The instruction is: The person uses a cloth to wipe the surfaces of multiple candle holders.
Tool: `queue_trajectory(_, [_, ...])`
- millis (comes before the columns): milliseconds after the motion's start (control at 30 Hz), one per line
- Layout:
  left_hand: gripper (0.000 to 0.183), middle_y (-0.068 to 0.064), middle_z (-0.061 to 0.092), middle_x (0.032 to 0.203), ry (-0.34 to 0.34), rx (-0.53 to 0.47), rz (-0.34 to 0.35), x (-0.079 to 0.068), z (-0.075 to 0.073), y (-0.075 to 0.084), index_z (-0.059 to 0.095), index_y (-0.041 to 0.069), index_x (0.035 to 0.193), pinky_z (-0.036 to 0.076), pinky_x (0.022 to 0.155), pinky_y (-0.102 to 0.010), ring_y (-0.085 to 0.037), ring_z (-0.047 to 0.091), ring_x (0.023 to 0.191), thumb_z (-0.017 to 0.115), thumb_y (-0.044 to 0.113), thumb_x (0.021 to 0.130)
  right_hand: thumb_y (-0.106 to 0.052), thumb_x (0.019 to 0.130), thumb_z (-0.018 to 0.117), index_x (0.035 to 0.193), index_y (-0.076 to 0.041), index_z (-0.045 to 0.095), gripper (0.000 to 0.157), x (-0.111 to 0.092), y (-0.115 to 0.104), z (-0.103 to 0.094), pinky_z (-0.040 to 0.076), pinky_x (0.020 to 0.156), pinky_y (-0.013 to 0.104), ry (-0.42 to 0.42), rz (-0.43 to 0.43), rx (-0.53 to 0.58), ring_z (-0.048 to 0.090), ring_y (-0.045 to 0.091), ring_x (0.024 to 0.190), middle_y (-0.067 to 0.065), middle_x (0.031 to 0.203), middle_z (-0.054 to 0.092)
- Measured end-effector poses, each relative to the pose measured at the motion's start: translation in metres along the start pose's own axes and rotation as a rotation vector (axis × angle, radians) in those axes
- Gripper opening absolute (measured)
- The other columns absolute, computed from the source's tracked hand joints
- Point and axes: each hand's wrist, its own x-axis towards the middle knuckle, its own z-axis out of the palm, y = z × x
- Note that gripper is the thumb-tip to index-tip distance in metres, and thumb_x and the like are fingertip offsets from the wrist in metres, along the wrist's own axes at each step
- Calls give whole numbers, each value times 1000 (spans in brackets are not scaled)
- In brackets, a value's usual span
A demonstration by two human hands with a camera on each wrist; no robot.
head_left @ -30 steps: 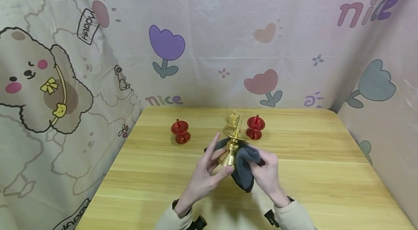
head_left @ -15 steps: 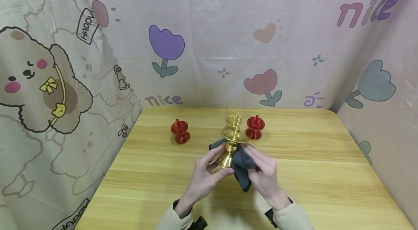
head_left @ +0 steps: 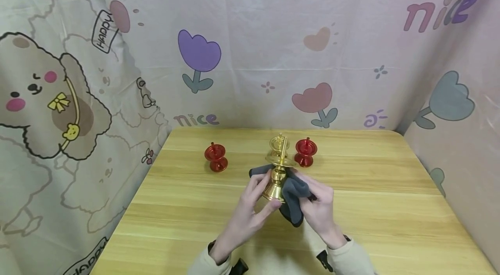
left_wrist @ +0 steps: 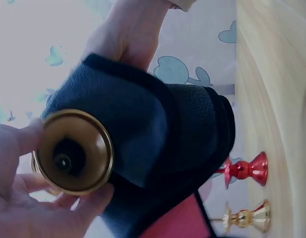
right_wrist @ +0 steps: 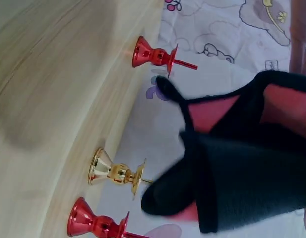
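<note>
A shiny gold candlestick with a wide drip plate and a thin upright spike is held off the table, tilted slightly. My left hand grips its flared base between thumb and fingers. In the left wrist view the hollow underside of the base faces the camera. My right hand pinches a dark grey cloth, which wraps behind the candlestick and lies against its right side. The cloth's reddish underside shows in the right wrist view. Some right fingers are hidden by the cloth.
Behind the held candlestick stands another gold candlestick, partly covered in the head view. A red candlestick is just to its right, and a second red candlestick stands farther left. All are on the wooden table; a printed curtain hangs behind.
The candlestick has turned slightly in my left hand, its spike now nearer upright. My right hand has shifted a little with the cloth, which bunched up and then loosened along the right side.
</note>
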Motion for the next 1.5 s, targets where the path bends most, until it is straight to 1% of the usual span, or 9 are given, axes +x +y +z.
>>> queue_trajectory(133, [83,-7,56,123,61,142,45,-1,2,5,36,5,155,54,98,-33,-16,60,112,79,21,86,5,91,65,103,14,73,17,1,-2,3,57,98,24,-6,-114,-55,70,13,115,30,102,74])
queue_trajectory(400, [80,-13,62,135,121,120,130,-1,-1,6,40,5,152,51,109,-39,-26,59,126,80,12,83,1,95,60,103,15,73,21,6,-5,4,54,102,22,-8,-239,-139,67,13,120,28,106,74])
queue_trajectory(567, [73,-18,62,138,48,-63,87,1,-4,1,39,4,153,51,109,-34,-26,60,127,74,7,89,20,78,62,106,10,74,32,6,-3,0,58,92,19,-5,-13,40,72,10,107,9,110,77])
queue_trajectory(733, [75,-24,48,151,-57,-281,-140,2,-6,3,20,4,159,44,116,-27,-32,52,137,62,9,98,29,73,63,104,8,75,39,2,-3,-4,57,79,12,-14,218,81,72,-2,94,-13,107,75])
queue_trajectory(933, [98,-28,44,153,-44,-280,-264,1,-2,5,-5,26,163,46,111,-53,-39,52,136,66,15,97,30,69,63,106,6,76,45,1,-1,-3,58,91,18,-32,107,3,73,8,105,17,103,77])
queue_trajectory(1033, [99,-27,47,150,-39,-265,-273,1,-3,5,2,36,162,49,105,-59,-38,54,134,71,15,94,25,72,66,107,8,75,40,2,-3,-2,57,95,20,-62,33,-43,71,10,110,28,100,75])
queue_trajectory(1167, [97,-24,61,136,-62,-337,-238,2,-7,1,11,37,161,57,99,-48,-29,61,127,74,10,91,21,73,69,107,9,74,36,3,-5,-3,57,95,20,-92,9,-57,70,8,112,27,102,75])
queue_trajectory(1333, [95,-29,60,133,-84,-465,-207,4,-11,-4,15,30,161,61,90,-35,-12,63,120,74,9,90,28,70,65,99,3,78,41,1,-8,-4,57,82,13,-33,251,44,72,-1,95,-6,100,79])
queue_trajectory(1500, [97,-24,49,140,-69,-406,-178,6,-12,-8,20,29,161,62,87,-33,-23,64,118,79,12,86,26,70,65,96,1,79,39,-3,-11,-6,55,73,8,21,448,60,71,-6,85,-25,97,74])
